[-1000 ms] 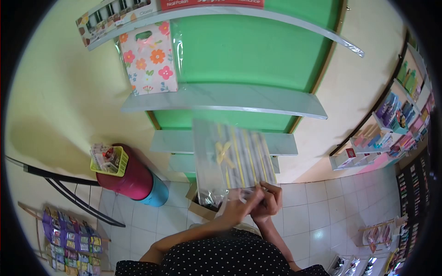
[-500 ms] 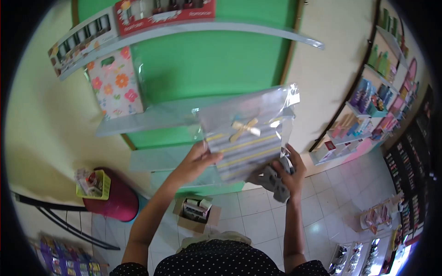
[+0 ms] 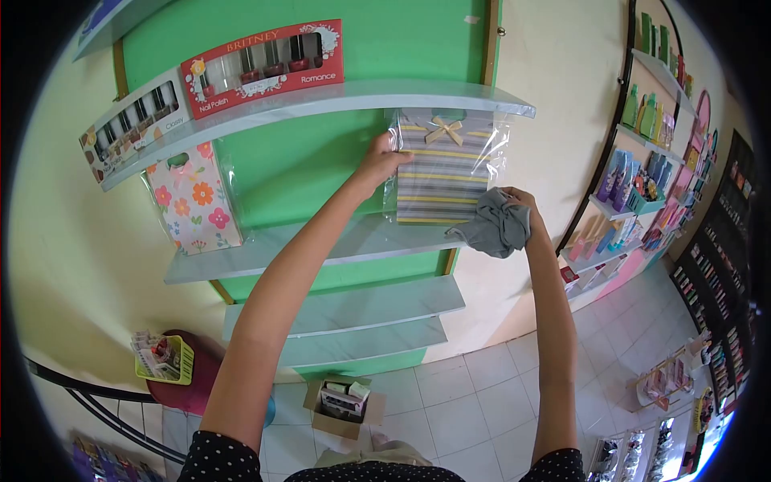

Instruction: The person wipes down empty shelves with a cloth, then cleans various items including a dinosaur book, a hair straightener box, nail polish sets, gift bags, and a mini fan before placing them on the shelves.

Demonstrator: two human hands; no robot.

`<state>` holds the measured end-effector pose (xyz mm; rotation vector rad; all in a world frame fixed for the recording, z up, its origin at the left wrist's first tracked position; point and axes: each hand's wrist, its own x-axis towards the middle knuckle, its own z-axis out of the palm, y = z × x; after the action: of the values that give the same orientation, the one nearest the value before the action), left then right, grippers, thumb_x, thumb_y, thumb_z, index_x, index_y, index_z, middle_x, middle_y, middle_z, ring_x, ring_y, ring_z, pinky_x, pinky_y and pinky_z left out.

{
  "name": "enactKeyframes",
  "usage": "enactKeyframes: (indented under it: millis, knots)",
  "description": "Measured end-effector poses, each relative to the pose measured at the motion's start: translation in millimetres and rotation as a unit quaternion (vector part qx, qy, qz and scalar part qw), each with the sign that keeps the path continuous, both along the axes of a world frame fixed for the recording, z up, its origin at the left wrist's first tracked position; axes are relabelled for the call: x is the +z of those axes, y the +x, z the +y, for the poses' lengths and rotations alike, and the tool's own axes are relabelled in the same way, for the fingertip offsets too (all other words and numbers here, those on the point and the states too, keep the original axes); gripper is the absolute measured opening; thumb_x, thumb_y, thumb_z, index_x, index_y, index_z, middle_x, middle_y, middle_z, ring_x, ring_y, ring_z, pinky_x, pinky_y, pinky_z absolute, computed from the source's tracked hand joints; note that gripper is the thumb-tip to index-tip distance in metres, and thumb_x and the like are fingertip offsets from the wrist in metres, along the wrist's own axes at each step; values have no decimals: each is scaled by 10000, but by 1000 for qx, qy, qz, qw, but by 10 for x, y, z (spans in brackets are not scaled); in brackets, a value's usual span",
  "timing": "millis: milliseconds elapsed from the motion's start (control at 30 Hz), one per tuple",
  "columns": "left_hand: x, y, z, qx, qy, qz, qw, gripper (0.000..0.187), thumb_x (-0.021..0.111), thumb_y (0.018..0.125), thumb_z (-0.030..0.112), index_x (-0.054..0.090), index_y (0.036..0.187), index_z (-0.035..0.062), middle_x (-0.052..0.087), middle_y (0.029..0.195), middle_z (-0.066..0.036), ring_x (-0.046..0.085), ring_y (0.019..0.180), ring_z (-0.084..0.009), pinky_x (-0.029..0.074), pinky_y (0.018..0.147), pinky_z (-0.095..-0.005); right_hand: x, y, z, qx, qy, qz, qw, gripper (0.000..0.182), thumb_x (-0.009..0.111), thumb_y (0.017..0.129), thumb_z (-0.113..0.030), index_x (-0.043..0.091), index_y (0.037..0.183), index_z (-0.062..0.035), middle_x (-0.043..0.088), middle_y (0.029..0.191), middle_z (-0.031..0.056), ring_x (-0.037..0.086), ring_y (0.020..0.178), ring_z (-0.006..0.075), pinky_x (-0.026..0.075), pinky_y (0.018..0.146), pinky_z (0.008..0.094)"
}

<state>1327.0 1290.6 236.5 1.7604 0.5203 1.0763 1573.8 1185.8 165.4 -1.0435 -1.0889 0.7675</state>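
Observation:
A striped gift bag (image 3: 443, 181) in a clear plastic sleeve, grey, white and yellow with a cream bow, stands upright at the right end of the middle shelf (image 3: 321, 247). My left hand (image 3: 381, 166) grips its left edge, thumb in front. My right hand (image 3: 520, 207) is closed around a crumpled grey cloth (image 3: 499, 225), which overlaps the bag's lower right corner. Some of the right fingers are hidden by the cloth. A floral gift bag (image 3: 193, 201), also in clear plastic, leans at the left end of the same shelf.
Nail polish boxes, one red (image 3: 265, 68) and one pale (image 3: 132, 128), stand on the upper shelf (image 3: 401, 95). Lower shelves (image 3: 369, 305) sit beneath. On the floor is an open cardboard box (image 3: 333, 426); a yellow basket (image 3: 186, 361) rests on a dark red bin (image 3: 178, 395). Stocked shelves line the right wall.
The striped bag has gone from being held tilted in front of me to upright at the shelf. Both hands have reached forward, the right one still with the cloth.

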Motion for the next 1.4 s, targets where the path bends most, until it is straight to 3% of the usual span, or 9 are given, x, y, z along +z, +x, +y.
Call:
enactKeyframes:
  millis: [500,600,833,933,1100,1233,1300,1367,1400]
  knots:
    - [-398,174,313,-13,91,-42,995,331,561,751,94,455,1054,15,553,869,-48,518,746,-90,423,639,-220,-35,297,524,6,-81,60,995,167,456,726,-6,551,832,83,560,729,120,540,595,172,472,570,251]
    - [-463,71,162,11,23,36,999,331,589,741,144,473,1031,34,554,856,-40,519,752,-89,439,618,-233,-71,300,484,-15,-70,6,997,185,464,730,-27,545,855,83,562,751,120,544,620,171,476,585,254]
    - [-645,81,212,9,62,2,998,232,610,725,141,521,891,6,549,746,-47,518,623,-92,445,471,-226,-214,425,525,-10,-26,-119,993,262,499,730,-91,537,932,73,574,816,130,559,716,183,484,662,285]
    - [-651,80,159,30,93,-39,994,202,604,723,119,519,857,-7,551,728,-50,510,591,-84,427,453,-215,-155,414,541,37,-51,16,998,245,435,766,-69,518,942,80,566,812,134,565,692,195,493,666,285]
    - [-621,19,75,42,77,-29,996,234,620,701,147,524,856,-1,559,729,-56,542,622,-109,421,471,-229,-204,517,579,71,-52,9,996,261,439,764,-71,511,965,78,561,856,135,557,747,190,477,692,273]
    - [-565,-359,-317,393,275,-28,877,380,648,637,230,516,927,21,557,894,-126,542,816,-271,413,727,-385,-196,465,265,-92,25,-98,991,344,531,729,-58,491,1059,31,550,950,127,541,831,177,436,731,250]
    - [-533,-821,-459,568,427,-21,703,586,652,614,212,404,1114,32,389,1182,-181,373,1079,-353,266,888,-478,-235,507,-9,-135,55,-179,973,345,534,735,-63,493,1069,9,544,974,123,539,850,180,431,731,247]
    - [-494,-1114,-343,685,316,32,656,828,671,580,212,214,1250,46,134,1327,-176,154,1200,-395,123,937,-542,-302,518,-248,-167,88,-224,956,341,527,741,-74,495,1073,-3,544,988,121,536,869,178,421,745,243]
    - [-484,-1237,-292,687,313,36,655,828,671,580,212,214,1250,46,134,1327,-176,154,1200,-395,123,937,-542,-348,515,-340,-157,79,-184,967,326,518,751,-75,495,1065,9,542,995,128,533,886,177,406,774,245]
